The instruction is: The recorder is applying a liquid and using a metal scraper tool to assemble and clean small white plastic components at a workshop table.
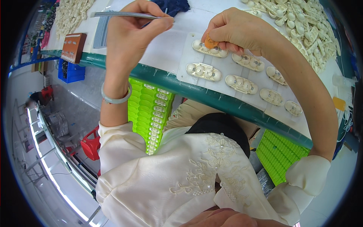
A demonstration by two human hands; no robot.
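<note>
At the far left of the table my left hand [130, 36] is closed, its thumb and fingers pinching a thin grey strip [124, 14] that sticks out to the left. My right hand [238, 30] pinches a small orange piece of sponge [211, 41]. The sponge is over the back left cream plastic part [199, 47]; whether it touches is hard to tell. That part and several similar oval ones, such as a front left part [203, 72] and a middle part [242, 84], lie in two rows on a pale flat plate [183, 60].
Heaps of loose cream parts [298, 22] lie at the back right and back left. A stack of grey strips [101, 32], a brown block [73, 47] and a dark blue cloth [172, 6] are on the table. Bright green trays [140, 109] stand below its green edge [166, 81].
</note>
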